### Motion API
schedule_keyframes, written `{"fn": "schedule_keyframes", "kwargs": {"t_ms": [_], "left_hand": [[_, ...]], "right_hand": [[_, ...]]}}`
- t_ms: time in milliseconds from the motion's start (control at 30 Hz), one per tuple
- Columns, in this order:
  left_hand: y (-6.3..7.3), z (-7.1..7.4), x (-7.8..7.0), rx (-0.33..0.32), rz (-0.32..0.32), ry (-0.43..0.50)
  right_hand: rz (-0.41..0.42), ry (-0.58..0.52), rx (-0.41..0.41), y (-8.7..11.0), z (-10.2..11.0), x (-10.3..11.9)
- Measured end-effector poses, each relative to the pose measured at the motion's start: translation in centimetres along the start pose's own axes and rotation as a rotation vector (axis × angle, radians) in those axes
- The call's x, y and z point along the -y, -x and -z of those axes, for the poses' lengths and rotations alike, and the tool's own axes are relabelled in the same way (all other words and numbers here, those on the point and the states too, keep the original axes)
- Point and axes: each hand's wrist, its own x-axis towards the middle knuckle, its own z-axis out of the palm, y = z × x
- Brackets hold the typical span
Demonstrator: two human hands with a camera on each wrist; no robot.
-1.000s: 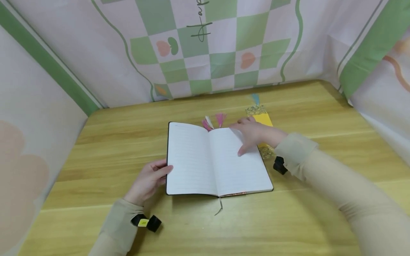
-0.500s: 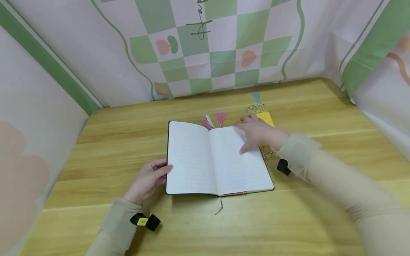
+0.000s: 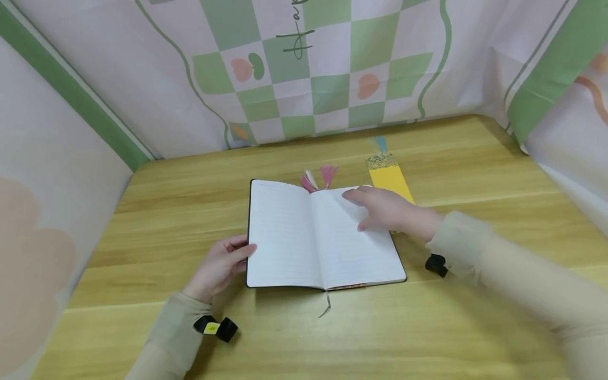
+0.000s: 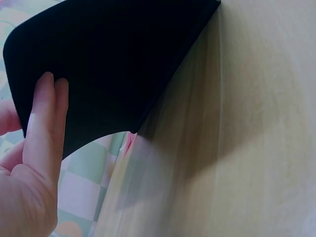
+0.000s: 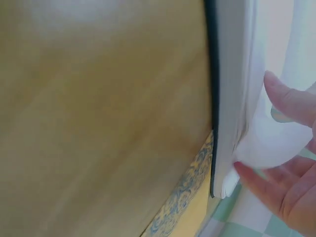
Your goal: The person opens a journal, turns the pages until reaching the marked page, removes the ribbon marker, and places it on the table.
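An open notebook (image 3: 285, 237) with a black cover and lined white pages lies in the middle of the table in the head view. My left hand (image 3: 217, 268) holds its left edge, thumb on the page and fingers behind the black cover (image 4: 98, 59). My right hand (image 3: 387, 208) is over the upper right page, its thumb and fingers apart. In the right wrist view, a fingertip touches the page edges (image 5: 232, 123), where a page corner bends up between thumb and fingers. A yellow bookmark (image 3: 390, 182) with a blue tassel lies partly behind the right hand.
Pink and white tassels (image 3: 328, 176) stick out past the notebook's top edge. A thin ribbon (image 3: 328, 306) hangs from its bottom. The wooden table (image 3: 180, 200) ends at a green and white checked cloth (image 3: 328, 95) behind.
My right hand has drawn slightly down and toward the right, its fingers coming off the yellow bookmark, more of whose upper part now shows. My left hand and the notebook stay in place.
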Motion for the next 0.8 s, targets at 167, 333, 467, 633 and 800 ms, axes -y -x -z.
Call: {"fn": "schedule_keyframes", "kwargs": {"t_ms": [167,333,467,633,800], "left_hand": [[-0.1,0.1,0.1,0.006,-0.01,-0.001],[-0.2,0.1,0.1,0.001,-0.003,0.006],[-0.2,0.1,0.1,0.01,-0.008,0.006],[-0.3,0.2,0.1,0.01,-0.004,0.011],[-0.1,0.2,0.1,0.009,-0.01,0.019]], "right_hand": [[0.014,-0.101,-0.034,0.8,0.0,-0.4],[0.002,-0.182,-0.039,1.7,0.4,-0.8],[-0.044,-0.32,-0.032,2.5,0.7,-1.1],[-0.073,-0.583,0.004,2.9,1.0,-1.5],[-0.111,-0.82,0.042,3.0,1.5,-1.3]]}}
